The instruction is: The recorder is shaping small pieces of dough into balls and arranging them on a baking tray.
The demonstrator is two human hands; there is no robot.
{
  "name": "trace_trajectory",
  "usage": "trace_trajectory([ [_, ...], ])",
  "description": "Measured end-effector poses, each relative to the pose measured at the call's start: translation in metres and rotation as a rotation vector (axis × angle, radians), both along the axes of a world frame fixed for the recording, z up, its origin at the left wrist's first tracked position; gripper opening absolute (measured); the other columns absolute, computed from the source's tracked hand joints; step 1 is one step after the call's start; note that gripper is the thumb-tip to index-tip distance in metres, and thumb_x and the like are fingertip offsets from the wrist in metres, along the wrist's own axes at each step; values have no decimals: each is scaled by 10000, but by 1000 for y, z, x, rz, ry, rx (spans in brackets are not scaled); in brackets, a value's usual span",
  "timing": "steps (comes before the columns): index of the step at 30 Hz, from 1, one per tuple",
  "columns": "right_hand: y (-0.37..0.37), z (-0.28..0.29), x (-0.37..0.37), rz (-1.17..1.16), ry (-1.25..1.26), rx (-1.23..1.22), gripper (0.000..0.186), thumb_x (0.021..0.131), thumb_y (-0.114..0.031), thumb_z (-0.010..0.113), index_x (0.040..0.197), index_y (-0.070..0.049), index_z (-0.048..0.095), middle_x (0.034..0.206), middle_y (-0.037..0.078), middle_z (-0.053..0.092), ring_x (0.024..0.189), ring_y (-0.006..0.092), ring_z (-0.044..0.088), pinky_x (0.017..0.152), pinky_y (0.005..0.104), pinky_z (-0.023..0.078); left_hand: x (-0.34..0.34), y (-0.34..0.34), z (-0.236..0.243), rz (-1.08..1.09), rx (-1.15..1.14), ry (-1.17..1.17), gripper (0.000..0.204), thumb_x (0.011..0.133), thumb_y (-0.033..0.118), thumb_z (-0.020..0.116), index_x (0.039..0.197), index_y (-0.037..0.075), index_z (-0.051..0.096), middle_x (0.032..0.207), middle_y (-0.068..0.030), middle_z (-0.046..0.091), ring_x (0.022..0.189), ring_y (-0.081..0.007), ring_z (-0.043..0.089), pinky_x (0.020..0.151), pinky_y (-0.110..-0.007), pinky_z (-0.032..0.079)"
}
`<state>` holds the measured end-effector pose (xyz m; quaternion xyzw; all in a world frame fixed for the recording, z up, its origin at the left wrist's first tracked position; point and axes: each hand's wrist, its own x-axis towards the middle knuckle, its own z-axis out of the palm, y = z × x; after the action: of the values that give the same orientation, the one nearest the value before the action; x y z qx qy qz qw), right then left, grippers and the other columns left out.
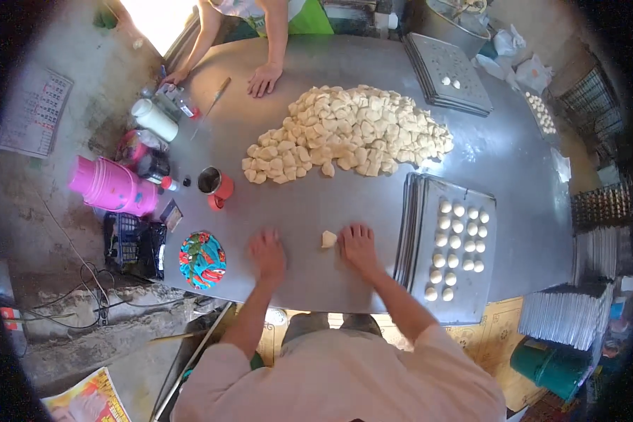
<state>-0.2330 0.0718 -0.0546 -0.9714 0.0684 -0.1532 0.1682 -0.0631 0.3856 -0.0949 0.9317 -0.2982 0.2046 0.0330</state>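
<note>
On the metal table in front of me, my right hand [359,247] rests palm down with its fingers a little apart. Whatever is under the palm is hidden. Just left of its thumb lies a cut piece of pale dough [328,240]. My left hand [266,256] is also palm down on the table; motion smears its fingers, and its underside is out of sight. Farther off spreads a large heap of dough pieces [352,130]. To the right, a baking tray [482,281] on a stack of trays carries rows of round dough balls [455,241].
Left of me are a round colourful cloth item [202,260], a red mug [221,186] and a pink bucket [116,188]. A co-worker's hand [264,79] lies on the far side, near a long thin tool [212,105]. Another tray stack [449,74] sits far right.
</note>
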Motion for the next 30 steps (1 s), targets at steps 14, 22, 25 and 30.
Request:
trace_trajectory([
  [14, 48, -14, 17, 313, 173, -40, 318, 994, -183, 632, 1263, -12, 647, 1250, 220, 680, 1210, 413, 617, 1119, 533, 467, -7, -5, 17, -192, -123, 345, 294, 1000, 129, 604, 1263, 22, 683, 1131, -179, 685, 1058, -359, 662, 913, -531, 530],
  [22, 57, -9, -6, 185, 206, 42, 224, 987, -133, 589, 1166, -14, 649, 1194, 217, 670, 1203, 420, 609, 1026, 532, 522, -68, 13, 18, -206, -48, 215, 267, 1102, 226, 568, 1302, 61, 635, 1241, -133, 684, 1120, -294, 675, 939, -457, 571],
  [25, 60, -8, -5, 404, 90, 4, 196, 994, -127, 588, 1139, -16, 661, 1184, 206, 667, 1194, 418, 611, 997, 513, 535, -48, 6, 4, -305, -44, 328, 264, 1095, 246, 580, 1280, 66, 636, 1222, -123, 687, 1104, -286, 675, 942, -457, 570],
  [30, 56, 15, -26, 79, 322, 79, 201, 977, -142, 602, 1130, -26, 661, 1197, 187, 671, 1190, 386, 624, 1015, 493, 524, -50, 29, 30, -176, -2, 344, 264, 1047, 244, 613, 1231, 59, 651, 1167, -142, 686, 1067, -323, 667, 949, -485, 555],
])
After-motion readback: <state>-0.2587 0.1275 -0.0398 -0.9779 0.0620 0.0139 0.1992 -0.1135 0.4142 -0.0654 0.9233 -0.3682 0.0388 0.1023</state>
